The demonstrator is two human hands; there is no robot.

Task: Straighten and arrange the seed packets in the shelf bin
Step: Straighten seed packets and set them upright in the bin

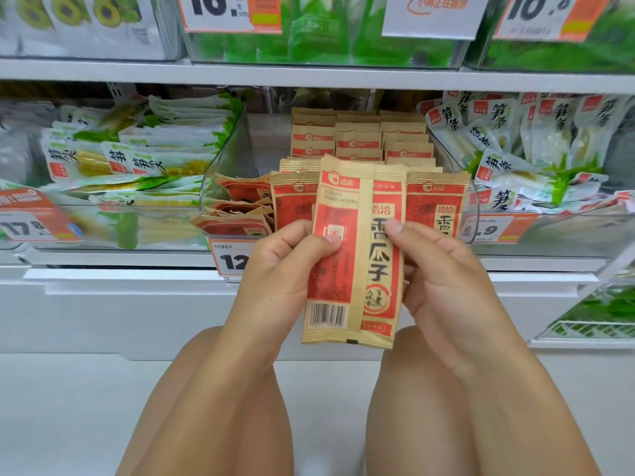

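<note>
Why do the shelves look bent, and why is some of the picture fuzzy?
Head view: the wide-angle lens bows the shelf edge and stretches the corners; the price tags along the top and the green packets at the sides are smeared, while the seed packets held in the left hand and right hand stay sharp. Lighting is even, without hard shadows.

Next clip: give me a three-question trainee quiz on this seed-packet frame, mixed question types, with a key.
1. True or false: both hands grip the held seed packets.
2. Where do packets lie tipped over in the clear bin? A) its left side B) its back row C) outside it
3. What printed mark shows at the lower left of the held packets?

Key: 1 true, left hand and right hand; 2 A, the tipped packets; 3 a barcode.
</note>
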